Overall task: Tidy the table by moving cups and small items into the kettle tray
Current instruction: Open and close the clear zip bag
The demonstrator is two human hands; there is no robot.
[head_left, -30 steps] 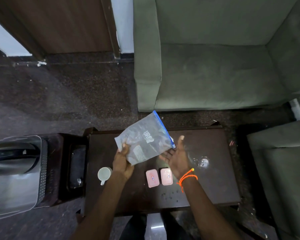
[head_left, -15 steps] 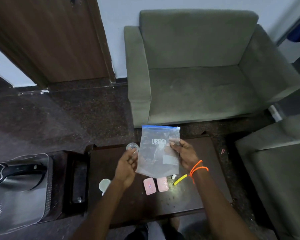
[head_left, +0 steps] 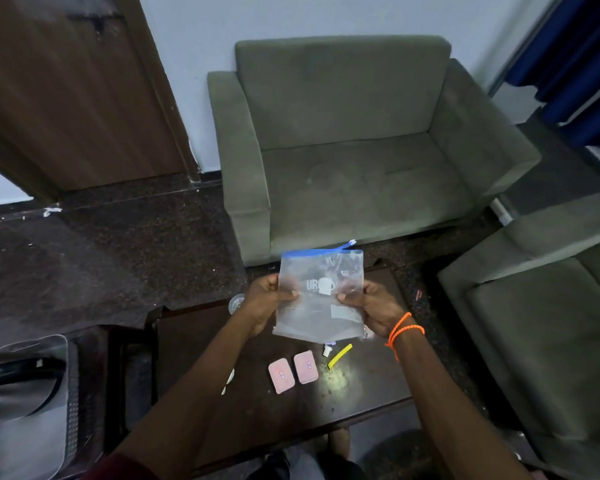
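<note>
**Two hands hold a clear bag up over the table**

The clear plastic bag (head_left: pixel 321 296) stands up tall. Its long side runs up and down. The blue zip strip is at the top, on the side away from the person, and the bottom edge hangs down just above the dark table (head_left: pixel 264 410). The flat front with white letters faces the person.

The bag is between the two hands. The left hand (head_left: pixel 262 303) grips the bag's left edge, with the thumb on the front and the fingers curled behind. The right hand (head_left: pixel 373 308) grips the right edge the same way. Both hands are closed on the bag at about its middle. The right wrist wears an orange band (head_left: pixel 404 330).

Below the bag, on the table, two small pink packets (head_left: pixel 293 370) lie side by side, almost touching. Just to their right is a little white piece (head_left: pixel 327 350) and a thin yellow strip (head_left: pixel 340 355) that lies tilted. A clear glass (head_left: pixel 236 303) sits at the far left corner of the table, partly hidden by the left hand. A white thing (head_left: pixel 228 379) peeks out beside the left arm; what it is cannot be told.

To the left of the table is a dark tray (head_left: pixel 136 368), and a kettle (head_left: pixel 18 393) in a clear cover is further left. A green sofa (head_left: pixel 354 140) is behind the table.
</note>
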